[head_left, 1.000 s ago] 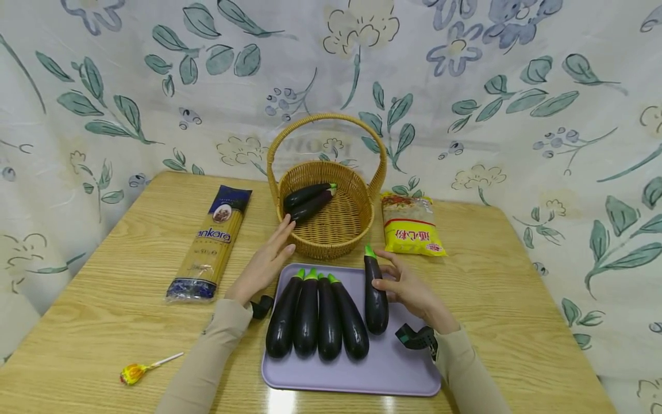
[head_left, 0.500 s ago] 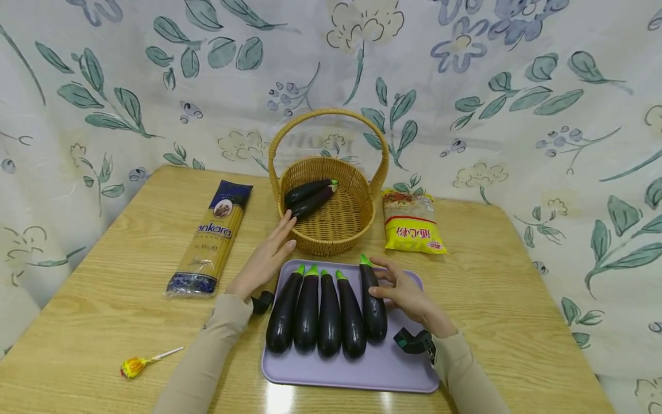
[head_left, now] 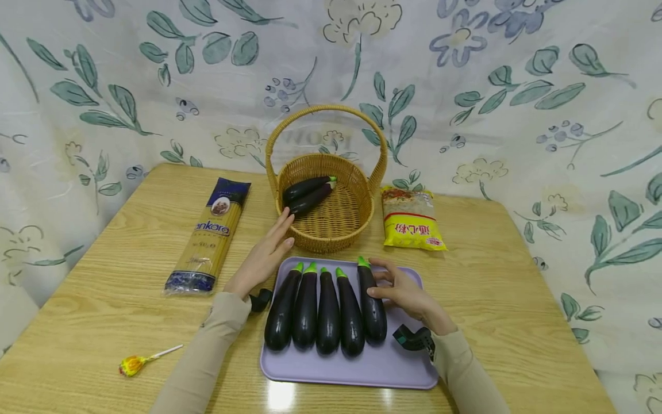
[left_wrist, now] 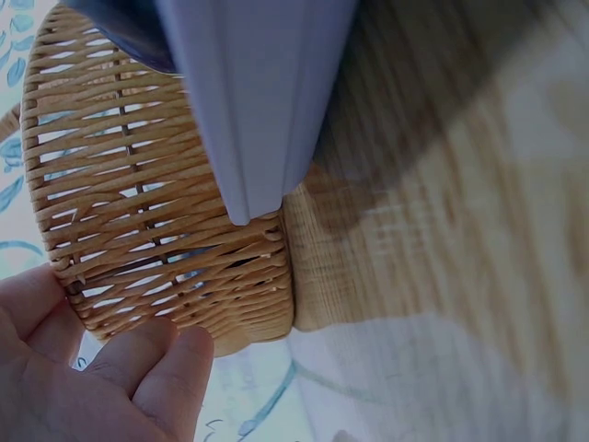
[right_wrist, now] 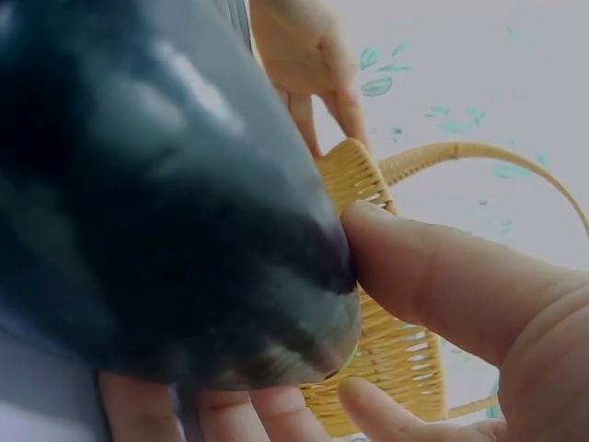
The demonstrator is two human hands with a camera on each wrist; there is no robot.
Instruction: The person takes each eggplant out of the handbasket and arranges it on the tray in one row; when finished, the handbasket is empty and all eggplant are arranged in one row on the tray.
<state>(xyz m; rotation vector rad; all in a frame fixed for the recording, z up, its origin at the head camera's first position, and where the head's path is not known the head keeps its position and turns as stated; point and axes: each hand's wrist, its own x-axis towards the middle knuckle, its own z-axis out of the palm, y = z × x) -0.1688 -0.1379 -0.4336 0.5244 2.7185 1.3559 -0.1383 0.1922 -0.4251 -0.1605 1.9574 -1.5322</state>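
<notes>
A lilac tray [head_left: 351,368] bears several dark purple eggplants side by side, green stems pointing away from me. At the right end of this row, my right hand [head_left: 405,290] pinches an eggplant [head_left: 373,313] between thumb and fingers; in the right wrist view its glossy body [right_wrist: 175,203] hides part of the fingers. Behind the tray stands a wicker basket [head_left: 357,227] with a tall handle; two eggplants [head_left: 310,198] lie at its left side. My left hand [head_left: 264,256] reaches up to the basket's front left, fairly straight fingertips [left_wrist: 156,336] touching the woven wall.
Left of the basket lies a pack of spaghetti [head_left: 209,236]. To its right is a yellow and red bag of pasta [head_left: 412,221]. A wrapped lollipop [head_left: 135,364] lies at the near left of the wooden table [head_left: 517,299]. A floral cloth [head_left: 207,109] hangs behind.
My right hand has brought its eggplant slightly left and nearer to me, against the row, whose right-hand eggplants have straightened. My left hand has stayed at the basket.
</notes>
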